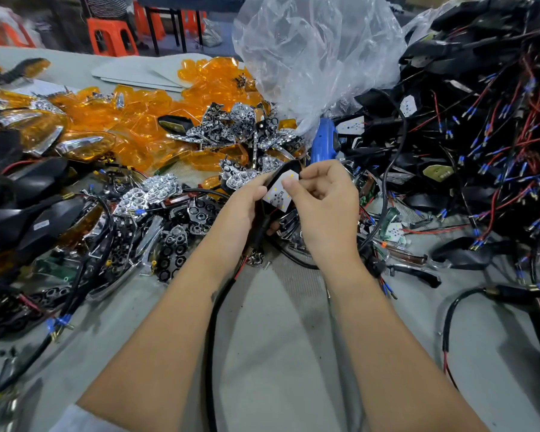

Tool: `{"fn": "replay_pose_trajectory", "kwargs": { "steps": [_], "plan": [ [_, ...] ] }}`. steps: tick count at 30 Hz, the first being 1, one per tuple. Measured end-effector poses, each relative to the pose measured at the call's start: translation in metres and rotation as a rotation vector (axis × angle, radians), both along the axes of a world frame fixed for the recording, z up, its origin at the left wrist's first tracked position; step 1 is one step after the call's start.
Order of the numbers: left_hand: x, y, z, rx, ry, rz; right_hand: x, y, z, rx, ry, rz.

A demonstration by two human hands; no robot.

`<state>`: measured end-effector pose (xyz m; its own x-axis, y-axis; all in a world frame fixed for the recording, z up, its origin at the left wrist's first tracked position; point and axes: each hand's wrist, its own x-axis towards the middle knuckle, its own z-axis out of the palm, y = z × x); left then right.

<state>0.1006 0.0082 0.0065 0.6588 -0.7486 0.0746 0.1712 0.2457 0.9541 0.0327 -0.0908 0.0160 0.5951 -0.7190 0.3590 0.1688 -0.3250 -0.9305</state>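
**LED board held against black housing, mid-bench**

Right-hand fingertips [291,183]: the thumb and forefinger are pressed together on the upper right edge of the white LED board [278,196], pinching it. The remaining fingers are curled loosely behind them. The right hand [326,210] sits just right of the board.

Left-hand thumb [261,191]: it is laid along the board's left edge. The other fingers are curled underneath, round the black housing [286,169], and are mostly hidden. The left hand [242,213] grips the housing from the left.

The board lies tilted against the open face of the housing, between the two hands, raised above the table near its middle. Whether it is fully seated cannot be told. A thin red wire runs from the board's lower edge. A black cable [210,338] leaves the housing's stem and drops toward the near edge, between the forearms.

Surroundings:

- Just beyond the hands, a blue power tool [322,141] stands among the parts.
- Behind it, a crumpled clear plastic bag [309,51] rises at the far side.
- To the left and far left, a heap of orange lenses [131,120], with chrome reflectors [240,126] piled on and beside them.
- To the right, a large stack of black housings with red and blue-tipped wires [487,126].
- The grey table [281,353] carries all of this.
- Orange stools [113,35] stand well beyond the far edge.
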Motion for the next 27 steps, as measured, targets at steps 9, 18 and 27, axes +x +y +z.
{"fn": "replay_pose_trajectory", "kwargs": {
  "steps": [9,18,27],
  "plan": [
    [0.002,0.0,-0.004,0.134,-0.195,0.068,-0.005,0.002,-0.006,-0.247,0.055,-0.169],
    [0.023,0.012,0.002,-0.134,0.014,0.378,-0.003,0.013,-0.009,-0.314,0.016,-0.104],
    [0.028,0.017,0.008,-0.311,0.281,0.658,0.01,0.02,-0.017,-0.859,0.501,-0.076]
  ]
}}
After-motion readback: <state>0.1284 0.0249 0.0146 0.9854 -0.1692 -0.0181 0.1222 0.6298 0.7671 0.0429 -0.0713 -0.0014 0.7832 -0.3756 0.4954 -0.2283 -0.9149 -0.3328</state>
